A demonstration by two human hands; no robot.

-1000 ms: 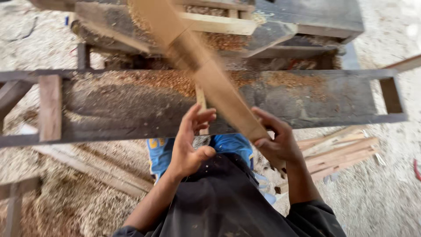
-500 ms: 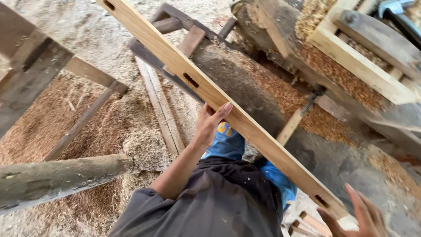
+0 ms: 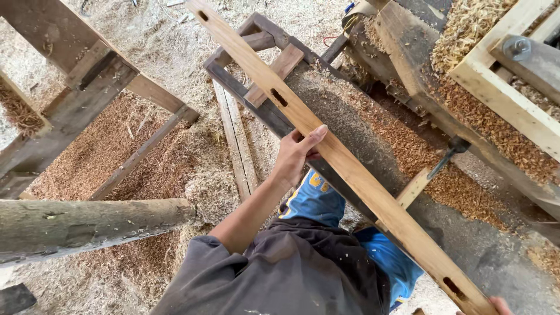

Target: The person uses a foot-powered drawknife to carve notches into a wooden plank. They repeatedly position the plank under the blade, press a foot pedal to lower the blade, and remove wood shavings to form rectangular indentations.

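A long pale wooden plank (image 3: 350, 169) with several rectangular slots cut through it runs diagonally from the top centre to the bottom right. My left hand (image 3: 297, 153) grips its left edge about halfway along, fingers curled over the top face. Of my right hand (image 3: 500, 304) only a fingertip or two shows at the bottom edge, right beside the plank's near end, and its grip is hidden. The plank hangs over a dark bench covered in sawdust (image 3: 373, 125). My dark shirt and blue trousers fill the lower middle.
A thick round log (image 3: 87, 224) lies at the left. A dark timber trestle (image 3: 87, 87) stands at the upper left. A pale wooden frame full of shavings (image 3: 496, 76) sits at the top right. Loose boards (image 3: 236, 140) lie on the sawdust-covered floor.
The view has turned left and down. The plank has swung from pointing away over the bench to a long diagonal. My left hand stays on it, and my right hand has slid out to the frame's bottom edge.
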